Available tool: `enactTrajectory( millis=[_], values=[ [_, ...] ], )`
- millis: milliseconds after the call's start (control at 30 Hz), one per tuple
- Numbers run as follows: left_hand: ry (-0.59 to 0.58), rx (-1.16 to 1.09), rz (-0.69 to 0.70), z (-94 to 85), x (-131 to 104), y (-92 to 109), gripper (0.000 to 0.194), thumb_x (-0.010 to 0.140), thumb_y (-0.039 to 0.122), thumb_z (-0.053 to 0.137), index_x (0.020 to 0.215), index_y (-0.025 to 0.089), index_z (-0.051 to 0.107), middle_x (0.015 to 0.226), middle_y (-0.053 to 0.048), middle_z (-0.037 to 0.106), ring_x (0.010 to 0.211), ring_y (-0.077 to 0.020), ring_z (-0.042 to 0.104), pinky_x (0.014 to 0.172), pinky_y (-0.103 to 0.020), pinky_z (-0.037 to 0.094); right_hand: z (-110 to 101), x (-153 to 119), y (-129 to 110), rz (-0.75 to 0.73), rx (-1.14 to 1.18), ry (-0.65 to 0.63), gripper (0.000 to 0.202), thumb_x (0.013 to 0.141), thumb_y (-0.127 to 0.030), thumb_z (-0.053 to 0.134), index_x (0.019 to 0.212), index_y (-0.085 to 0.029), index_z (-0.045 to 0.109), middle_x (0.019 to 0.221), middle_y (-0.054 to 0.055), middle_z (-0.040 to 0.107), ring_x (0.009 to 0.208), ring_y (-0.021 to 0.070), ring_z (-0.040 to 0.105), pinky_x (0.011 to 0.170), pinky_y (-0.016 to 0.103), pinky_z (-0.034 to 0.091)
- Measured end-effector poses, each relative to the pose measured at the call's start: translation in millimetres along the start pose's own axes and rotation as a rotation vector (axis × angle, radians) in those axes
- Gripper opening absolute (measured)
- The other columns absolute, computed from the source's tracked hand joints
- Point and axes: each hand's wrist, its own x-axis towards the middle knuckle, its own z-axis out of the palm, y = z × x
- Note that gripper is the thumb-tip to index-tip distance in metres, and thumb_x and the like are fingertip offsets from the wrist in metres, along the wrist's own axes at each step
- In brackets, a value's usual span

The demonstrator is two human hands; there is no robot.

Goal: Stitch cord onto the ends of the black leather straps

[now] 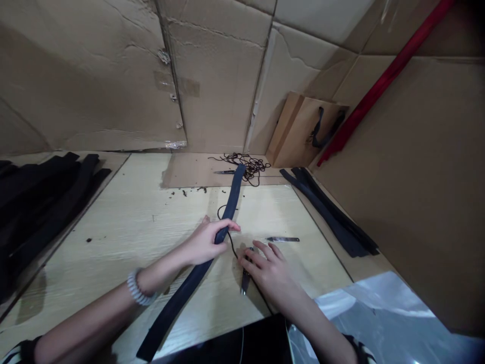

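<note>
My left hand (210,240) grips a long, flat black strip (189,285), with its thumb and fingers around the strip's middle. The strip slants from the near left edge towards the back of the table. A thin black cord (232,244) passes by the strip and runs towards my right hand. My right hand (269,265) lies low over the table with its fingers spread. Its fingertips touch or hover over a small dark tool with a metal tip (245,278); my thumb is hidden. A pointed flat metal tool (283,239) lies just beyond my right fingers.
A tangle of dark cord (255,167) and a small dark-handled blade (224,172) lie at the back on cardboard. Black strips are piled at left (45,197) and right (333,215). A paper bag (303,131) stands in the corner. Cardboard walls (220,86) enclose the table.
</note>
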Motion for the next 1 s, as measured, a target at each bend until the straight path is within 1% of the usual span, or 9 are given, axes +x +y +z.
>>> enactTrajectory(
  millis=[100, 233, 333, 467, 600, 733, 800, 867, 1000],
  values=[
    [-0.066, 0.163, -0.011, 3.6, 3.2, -4.3, 0.048, 0.072, 0.01, 0.051, 0.116, 0.025, 0.06, 0.129, -0.003, 0.067, 0.114, -0.0288, 0.061, 0.113, -0.068, 0.002, 3.5, 2.4, 0.4, -0.053, -0.018, -0.032, 0.017, 0.093, -0.018, 0.06, 0.107, -0.023, 0.068, 0.123, 0.002, 0.068, 0.115, 0.0272, 0.057, 0.093, 0.045, 0.046],
    [-0.114, 0.255, -0.024, 3.0, 5.5, -8.3, 0.048, 0.071, 0.012, 0.052, 0.116, 0.026, 0.061, 0.122, -0.003, 0.07, 0.105, -0.0273, 0.065, 0.112, -0.066, 0.009, 5.5, 3.3, 4.1, -0.09, -0.039, -0.002, 0.017, 0.094, -0.018, 0.059, 0.108, -0.022, 0.067, 0.117, 0.001, 0.07, 0.112, 0.0245, 0.057, 0.093, 0.043, 0.043],
    [-0.135, 0.238, -0.026, 0.4, 4.3, -12.9, 0.049, 0.071, 0.011, 0.051, 0.116, 0.027, 0.059, 0.125, -0.004, 0.069, 0.108, -0.0278, 0.065, 0.111, -0.067, 0.006, 5.6, -0.3, 13.0, -0.078, -0.056, 0.019, 0.017, 0.094, -0.017, 0.058, 0.108, -0.02, 0.067, 0.112, 0.001, 0.071, 0.106, 0.0234, 0.059, 0.094, 0.041, 0.041],
    [-0.154, 0.186, -0.018, -1.9, 1.9, -15.5, 0.05, 0.069, 0.01, 0.05, 0.116, 0.027, 0.058, 0.133, -0.005, 0.064, 0.117, -0.0286, 0.062, 0.11, -0.069, 0.003, 4.6, -9.3, 25.6, -0.015, -0.074, 0.021, 0.021, 0.091, -0.015, 0.061, 0.112, -0.017, 0.067, 0.103, 0.002, 0.072, 0.093, 0.0234, 0.059, 0.09, 0.041, 0.04],
    [-0.168, 0.176, -0.001, -1.8, 1.3, -15.8, 0.052, 0.068, 0.009, 0.05, 0.116, 0.027, 0.058, 0.132, -0.006, 0.065, 0.115, -0.0293, 0.062, 0.109, -0.07, 0.004, 7.4, -19.1, 35.7, 0.041, -0.07, -0.027, 0.027, 0.09, -0.014, 0.062, 0.117, -0.015, 0.065, 0.106, 0.004, 0.071, 0.092, 0.0249, 0.057, 0.089, 0.042, 0.04],
    [-0.167, 0.18, 0.009, -0.7, 1.0, -17.3, 0.052, 0.068, 0.009, 0.051, 0.116, 0.026, 0.058, 0.132, -0.006, 0.064, 0.112, -0.0296, 0.064, 0.108, -0.071, 0.006, 16.6, -23.8, 42.3, 0.118, -0.068, 0.058, 0.025, 0.092, -0.012, 0.054, 0.113, -0.013, 0.067, 0.099, 0.007, 0.071, 0.09, 0.0251, 0.056, 0.083, 0.04, 0.04],
    [-0.164, 0.175, 0.015, -0.2, 0.7, -17.9, 0.052, 0.068, 0.009, 0.05, 0.116, 0.027, 0.058, 0.134, -0.005, 0.063, 0.112, -0.0294, 0.063, 0.108, -0.071, 0.007, 19.4, -19.4, 42.7, 0.165, -0.046, 0.071, 0.023, 0.093, -0.014, 0.054, 0.11, -0.014, 0.069, 0.096, 0.007, 0.07, 0.089, 0.0249, 0.056, 0.08, 0.038, 0.041],
    [-0.164, 0.169, 0.025, 0.2, 0.2, -18.2, 0.053, 0.067, 0.009, 0.05, 0.116, 0.028, 0.058, 0.134, -0.004, 0.063, 0.111, -0.0289, 0.063, 0.108, -0.071, 0.007, 20.2, -7.7, 42.3, 0.23, 0.015, 0.018, 0.02, 0.093, -0.019, 0.056, 0.107, -0.016, 0.07, 0.096, 0.007, 0.07, 0.089, 0.025, 0.056, 0.08, 0.037, 0.042],
    [-0.173, 0.173, 0.025, 0.7, -0.5, -16.9, 0.051, 0.068, 0.01, 0.051, 0.116, 0.027, 0.059, 0.121, -0.004, 0.069, 0.103, -0.0279, 0.065, 0.108, -0.072, 0.007, 26.2, 37.7, 46.8, 0.34, 0.111, -0.112, 0.022, 0.094, -0.025, 0.055, 0.105, -0.017, 0.072, 0.091, 0.009, 0.069, 0.088, 0.0247, 0.057, 0.079, 0.035, 0.043]
  ],
)
